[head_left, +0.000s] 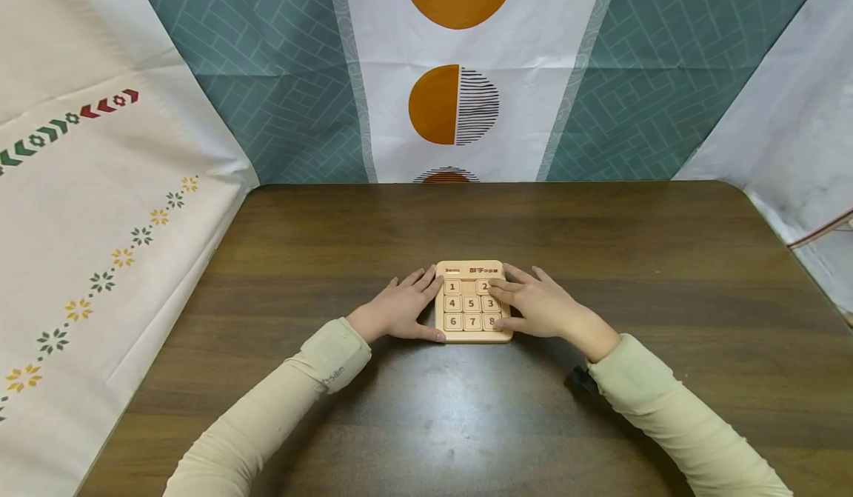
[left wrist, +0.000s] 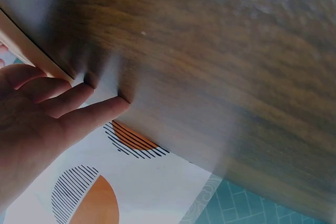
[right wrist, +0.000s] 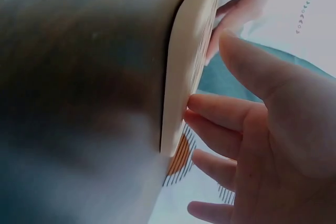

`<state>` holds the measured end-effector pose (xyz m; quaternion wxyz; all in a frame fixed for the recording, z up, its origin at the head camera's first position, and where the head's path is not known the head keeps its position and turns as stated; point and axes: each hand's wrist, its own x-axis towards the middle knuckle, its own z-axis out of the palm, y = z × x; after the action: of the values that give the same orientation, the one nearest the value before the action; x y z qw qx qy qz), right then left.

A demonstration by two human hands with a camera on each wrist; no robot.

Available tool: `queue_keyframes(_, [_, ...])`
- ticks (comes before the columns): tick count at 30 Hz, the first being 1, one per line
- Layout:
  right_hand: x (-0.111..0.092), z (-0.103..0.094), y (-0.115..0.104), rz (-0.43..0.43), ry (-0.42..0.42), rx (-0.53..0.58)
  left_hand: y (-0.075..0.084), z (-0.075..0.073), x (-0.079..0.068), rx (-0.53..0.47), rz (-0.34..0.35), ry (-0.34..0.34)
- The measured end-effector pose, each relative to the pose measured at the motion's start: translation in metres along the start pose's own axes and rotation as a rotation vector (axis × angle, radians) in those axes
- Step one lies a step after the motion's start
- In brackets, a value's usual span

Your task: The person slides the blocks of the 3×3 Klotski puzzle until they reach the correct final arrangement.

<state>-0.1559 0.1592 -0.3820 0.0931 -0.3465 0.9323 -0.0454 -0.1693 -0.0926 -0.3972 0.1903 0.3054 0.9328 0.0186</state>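
Number puzzle (head_left: 474, 338): lies flat around mid-table, between both hands. Light wood frame, dark red print along the far edge.
Tiles (head_left: 471, 304): sit inside the frame in three rows. Far to near: 1, gap, 2; 4, 5, 3; 6, 7, 8.
Left hand (head_left: 400, 312): released, not clenched. Rests with fingers spread at the puzzle's left side, thumb at the near-left corner.
Right hand (head_left: 543, 308): released too, fingers extended. Reaches in from the right, fingertips over tile 2 (head_left: 481, 288), thumb over tile 8 (head_left: 489, 321), partly covering both. Can't tell how firmly pressing.
Table (head_left: 320, 230): brown wood grain, glossy patch on the near side.
Sleeves (head_left: 266, 408): pale, with thick cuffs. Small lettering on the left one.
Dark item (head_left: 581, 380): just beside the right cuff, partly hidden, can't identify.
Backdrop (head_left: 260, 89): hangs behind the far table edge. Teal panels either side of a white strip with orange circles.
Left-side cloth (head_left: 60, 238): off-white, with chevrons and flower motifs.
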Motion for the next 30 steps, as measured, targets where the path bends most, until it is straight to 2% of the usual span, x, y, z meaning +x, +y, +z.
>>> queue_keyframes(10, [0.012, -0.001, -0.013, -0.019, -0.015, 0.008, 0.001, -0.001, 0.002, 0.01, 0.004, -0.006])
queue_keyframes(22, [-0.015, -0.003, -0.012, -0.033, -0.024, -0.022, -0.001, -0.002, 0.0, 0.014, 0.002, 0.0])
queue_keyframes(30, [-0.007, -0.002, -0.006, -0.009, -0.031, -0.016, 0.001, -0.001, 0.0, 0.005, 0.001, 0.001])
